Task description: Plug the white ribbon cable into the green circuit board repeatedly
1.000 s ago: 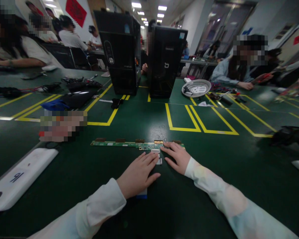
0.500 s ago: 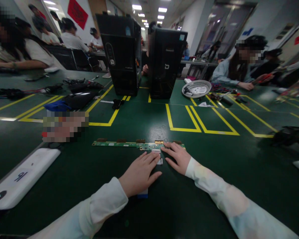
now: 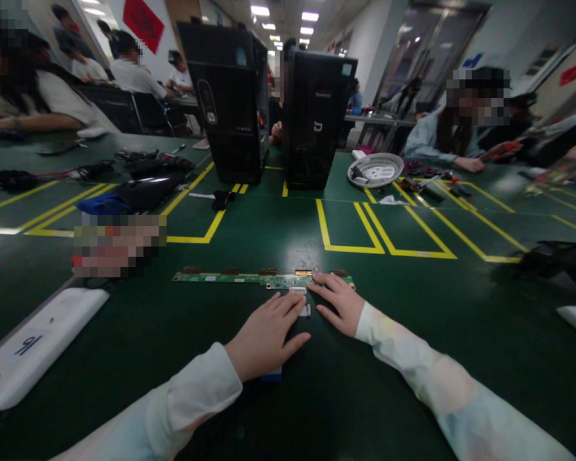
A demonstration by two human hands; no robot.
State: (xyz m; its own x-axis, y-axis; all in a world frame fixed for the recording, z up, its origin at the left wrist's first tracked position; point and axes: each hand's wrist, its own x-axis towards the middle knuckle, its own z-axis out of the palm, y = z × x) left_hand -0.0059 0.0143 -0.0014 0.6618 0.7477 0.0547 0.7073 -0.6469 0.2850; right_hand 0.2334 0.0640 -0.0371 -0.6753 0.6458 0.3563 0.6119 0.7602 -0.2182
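A long, narrow green circuit board lies crosswise on the table in the head view, with brown tabs along its far edge. A white flat ribbon cable runs from the board's near edge toward me. My left hand lies flat over this cable, fingers stretched out and fingertips by the white connector; it hides the cable's middle. The cable's blue end shows below the wrist. My right hand rests with spread fingers on the right part of the board, covering some of it.
The green table bears yellow tape outlines. Two black computer towers stand at the back. A white basket holds small parts. Cables and a black shiny item lie left, near a long white case. Other people sit around.
The view has shifted slightly, so the scene sits a little further left. Both hands keep nearly the same pose on the board and cable.
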